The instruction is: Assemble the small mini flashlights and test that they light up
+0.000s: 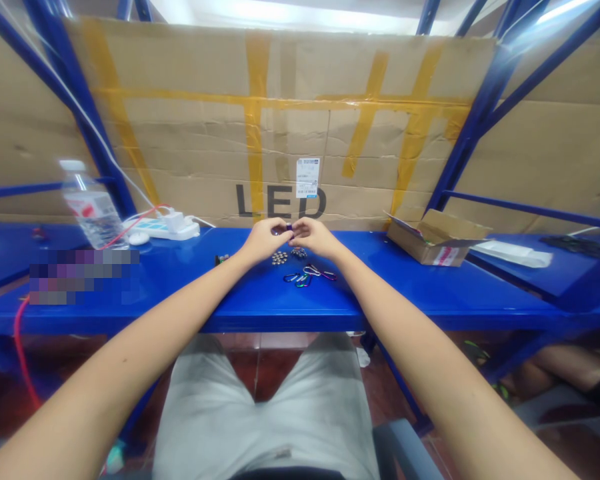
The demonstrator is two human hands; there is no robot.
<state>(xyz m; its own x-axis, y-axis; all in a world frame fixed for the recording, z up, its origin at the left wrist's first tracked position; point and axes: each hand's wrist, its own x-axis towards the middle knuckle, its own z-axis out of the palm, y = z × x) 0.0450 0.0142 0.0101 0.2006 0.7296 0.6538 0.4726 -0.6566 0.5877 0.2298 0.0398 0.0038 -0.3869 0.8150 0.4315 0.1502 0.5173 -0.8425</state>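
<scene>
"What do I have in hand?"
"My left hand (266, 240) and right hand (317, 240) pinch a small purple piece (289, 227) between their fingertips, over the table (260, 303)."
"Its long axis?"
"Too small on my feed to tell, or where it points. The clips (304, 282) nearer me point various ways."

One camera, worn on the person's head, gives the only view: it faces forward and down, from above the lap (205, 400), across the blue bench (180, 273) to the upright cardboard (205, 147) behind it. The forearms (135, 363) enter at the lower corners and stretch away from the lens, so the hands (313, 237) fall near the middle of the frame (farther off than the lap). The view is wide, reaching blue posts (485, 113) at both sides.
</scene>
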